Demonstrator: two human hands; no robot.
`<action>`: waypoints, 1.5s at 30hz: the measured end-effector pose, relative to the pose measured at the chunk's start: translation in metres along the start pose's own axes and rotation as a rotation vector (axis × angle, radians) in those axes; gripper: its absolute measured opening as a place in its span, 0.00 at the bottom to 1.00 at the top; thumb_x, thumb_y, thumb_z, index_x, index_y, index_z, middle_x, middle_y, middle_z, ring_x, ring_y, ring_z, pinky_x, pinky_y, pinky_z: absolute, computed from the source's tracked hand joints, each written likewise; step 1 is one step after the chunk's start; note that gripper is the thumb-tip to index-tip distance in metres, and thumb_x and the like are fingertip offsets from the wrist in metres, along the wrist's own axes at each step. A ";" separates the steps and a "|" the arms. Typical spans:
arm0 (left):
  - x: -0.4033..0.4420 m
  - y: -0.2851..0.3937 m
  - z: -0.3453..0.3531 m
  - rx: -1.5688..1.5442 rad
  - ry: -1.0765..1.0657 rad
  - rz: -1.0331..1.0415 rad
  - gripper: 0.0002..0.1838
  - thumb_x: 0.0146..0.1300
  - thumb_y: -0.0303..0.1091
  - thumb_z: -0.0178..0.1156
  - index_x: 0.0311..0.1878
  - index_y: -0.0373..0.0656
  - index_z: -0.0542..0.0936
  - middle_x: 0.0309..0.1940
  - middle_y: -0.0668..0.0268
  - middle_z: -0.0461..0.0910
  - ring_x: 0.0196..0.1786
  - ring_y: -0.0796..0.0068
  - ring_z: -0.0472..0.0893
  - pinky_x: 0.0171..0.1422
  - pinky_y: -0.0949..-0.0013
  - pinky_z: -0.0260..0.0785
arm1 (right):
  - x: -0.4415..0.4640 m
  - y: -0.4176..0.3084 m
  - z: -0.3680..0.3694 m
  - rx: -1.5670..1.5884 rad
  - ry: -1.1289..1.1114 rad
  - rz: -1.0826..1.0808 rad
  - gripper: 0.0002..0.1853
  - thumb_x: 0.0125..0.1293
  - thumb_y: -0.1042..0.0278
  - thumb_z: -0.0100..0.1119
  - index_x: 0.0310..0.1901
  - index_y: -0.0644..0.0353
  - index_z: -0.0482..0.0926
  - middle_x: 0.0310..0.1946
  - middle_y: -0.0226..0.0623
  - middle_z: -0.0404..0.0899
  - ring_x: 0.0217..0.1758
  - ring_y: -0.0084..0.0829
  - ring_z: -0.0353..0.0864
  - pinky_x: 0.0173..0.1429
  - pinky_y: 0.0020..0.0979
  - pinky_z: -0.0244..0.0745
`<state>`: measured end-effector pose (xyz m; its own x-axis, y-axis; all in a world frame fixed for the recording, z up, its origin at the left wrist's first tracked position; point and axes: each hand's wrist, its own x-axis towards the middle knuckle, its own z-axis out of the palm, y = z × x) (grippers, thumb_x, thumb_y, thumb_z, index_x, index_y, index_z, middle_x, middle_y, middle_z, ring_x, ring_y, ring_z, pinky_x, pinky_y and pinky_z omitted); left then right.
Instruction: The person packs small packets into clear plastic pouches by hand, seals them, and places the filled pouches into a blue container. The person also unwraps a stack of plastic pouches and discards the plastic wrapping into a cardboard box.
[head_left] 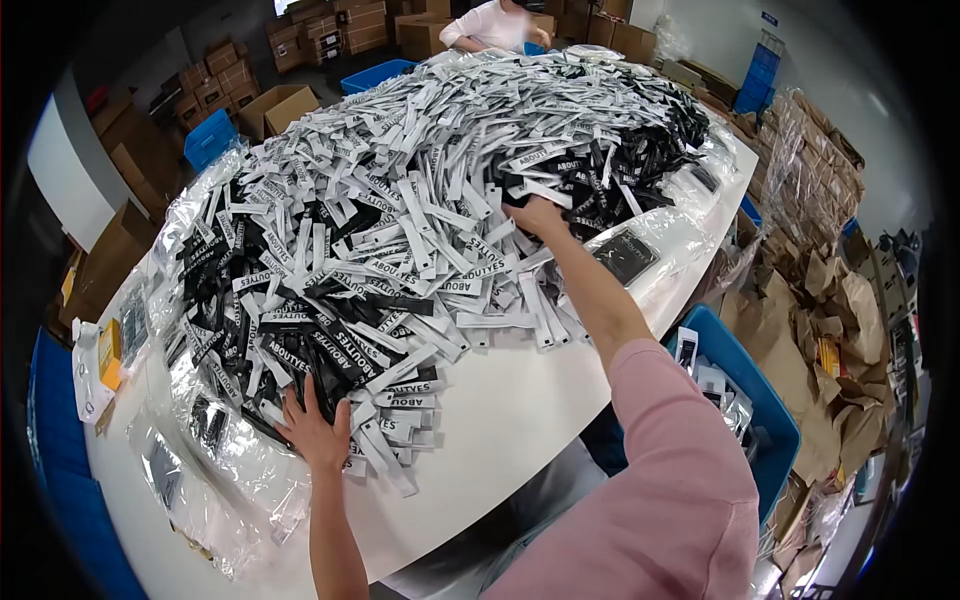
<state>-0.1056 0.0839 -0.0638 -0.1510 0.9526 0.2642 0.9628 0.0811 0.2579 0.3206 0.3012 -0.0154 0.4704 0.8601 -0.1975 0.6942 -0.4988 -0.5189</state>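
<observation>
Mostly slim white packets (415,245), some black, boldly lettered; left fingers (311,398) spread loose, right fingers' grip unclear.

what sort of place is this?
Probably a packing or sorting workshop: slim printed packets heaped across a white table, cardboard boxes stacked behind, and a blue bin alongside.

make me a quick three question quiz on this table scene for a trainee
1. True or false: the left hand reaches farther across the table than the right hand.

2. What colour is the bin beside the pink sleeve?
a) red
b) blue
c) yellow

3. Fill in the blank: the large white lettering on the black packets by the left hand reads ____.

Key: 1. False; 2. b; 3. ABOUTYES.
</observation>
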 end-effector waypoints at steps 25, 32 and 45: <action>0.013 0.029 0.026 -0.082 0.004 -0.212 0.38 0.52 0.66 0.50 0.62 0.52 0.67 0.66 0.51 0.55 0.67 0.47 0.55 0.66 0.33 0.31 | -0.140 -0.065 0.079 0.055 -0.222 -0.931 0.44 0.51 0.34 0.55 0.67 0.47 0.55 0.66 0.52 0.51 0.69 0.50 0.51 0.69 0.46 0.49; 0.024 0.076 0.014 -0.225 -0.154 -0.222 0.42 0.50 0.67 0.49 0.63 0.47 0.67 0.66 0.48 0.52 0.69 0.49 0.51 0.67 0.37 0.32 | -0.114 -0.067 0.091 0.086 -0.091 -0.919 0.35 0.56 0.45 0.57 0.62 0.54 0.63 0.61 0.51 0.60 0.64 0.47 0.60 0.65 0.39 0.57; -0.084 0.076 -0.013 -0.047 -0.209 0.211 0.48 0.47 0.62 0.60 0.69 0.51 0.53 0.68 0.43 0.42 0.69 0.38 0.42 0.65 0.32 0.30 | -0.274 0.079 0.067 -0.206 0.012 -1.093 0.51 0.47 0.35 0.61 0.68 0.52 0.51 0.67 0.55 0.40 0.69 0.56 0.40 0.67 0.57 0.38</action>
<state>-0.0223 0.0061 -0.0545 0.1054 0.9870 0.1212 0.9557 -0.1342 0.2619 0.2096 0.0333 -0.0577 -0.4450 0.8471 0.2904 0.8151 0.5174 -0.2604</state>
